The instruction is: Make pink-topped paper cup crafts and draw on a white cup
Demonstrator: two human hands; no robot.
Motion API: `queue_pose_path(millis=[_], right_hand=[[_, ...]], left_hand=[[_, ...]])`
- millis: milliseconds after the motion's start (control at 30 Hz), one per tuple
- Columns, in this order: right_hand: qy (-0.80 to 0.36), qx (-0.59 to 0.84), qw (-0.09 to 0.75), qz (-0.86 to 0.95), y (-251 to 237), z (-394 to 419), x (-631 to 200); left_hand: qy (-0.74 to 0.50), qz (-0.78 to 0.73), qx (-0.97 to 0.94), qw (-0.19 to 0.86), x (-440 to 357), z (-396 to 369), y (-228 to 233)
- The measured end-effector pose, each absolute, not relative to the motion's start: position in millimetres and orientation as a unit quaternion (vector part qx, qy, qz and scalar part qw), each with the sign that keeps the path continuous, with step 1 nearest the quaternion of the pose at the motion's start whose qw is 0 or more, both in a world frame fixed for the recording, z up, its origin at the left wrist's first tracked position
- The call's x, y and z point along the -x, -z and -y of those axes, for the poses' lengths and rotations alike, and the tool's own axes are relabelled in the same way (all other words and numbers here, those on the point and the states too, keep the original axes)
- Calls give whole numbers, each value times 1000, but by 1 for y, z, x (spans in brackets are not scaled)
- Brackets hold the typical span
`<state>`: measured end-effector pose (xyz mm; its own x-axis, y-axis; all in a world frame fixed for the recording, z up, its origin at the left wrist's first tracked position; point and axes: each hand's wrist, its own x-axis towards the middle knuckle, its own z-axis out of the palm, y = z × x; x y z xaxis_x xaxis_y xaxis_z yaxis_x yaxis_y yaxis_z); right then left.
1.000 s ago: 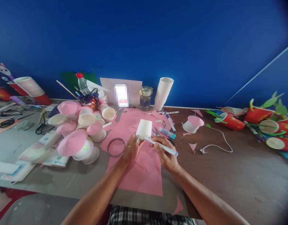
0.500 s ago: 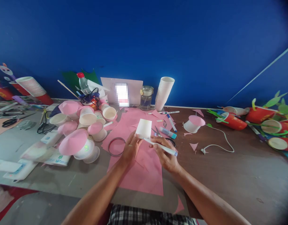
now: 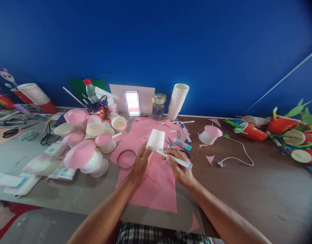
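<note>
My left hand (image 3: 142, 159) is closed on the lower left side of a white paper piece (image 3: 156, 138); whether it is a cup side or a folded card I cannot tell. In my right hand (image 3: 180, 169) is a white marker (image 3: 180, 161) with a blue end, its tip close to the paper's lower edge. Both hands are above a pink paper sheet (image 3: 156, 198). Just beyond the right hand lie scissors (image 3: 170, 143), partly hidden, and a glue stick (image 3: 181, 144). A grey tape roll (image 3: 126, 159) rests left of the left hand.
Paper cups with pink cone tops (image 3: 79, 154) crowd the left side. A cup stack (image 3: 178, 101), a jar (image 3: 159, 106) and a blurred bright screen (image 3: 132, 103) stand at the back. Rightward are another pink-topped cup (image 3: 210, 135), a white cable (image 3: 247, 154) and red cups (image 3: 255, 131).
The white paper piece has tilted very slightly. Both hands keep nearly the same place and grip.
</note>
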<state>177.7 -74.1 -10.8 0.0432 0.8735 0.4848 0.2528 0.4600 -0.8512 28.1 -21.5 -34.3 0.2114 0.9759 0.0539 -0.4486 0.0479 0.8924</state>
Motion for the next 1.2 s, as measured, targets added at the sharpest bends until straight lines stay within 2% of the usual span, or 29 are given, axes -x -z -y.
queue_pose_path(millis=[367,1200], right_hand=[[-259,451,567,638,6,74,-179],[-281,472,588,594,6,74,-182]], left_hand=[[-553,-302,-388,673,-32,27,14],[-558,-312,-344,688,-34,27,12]])
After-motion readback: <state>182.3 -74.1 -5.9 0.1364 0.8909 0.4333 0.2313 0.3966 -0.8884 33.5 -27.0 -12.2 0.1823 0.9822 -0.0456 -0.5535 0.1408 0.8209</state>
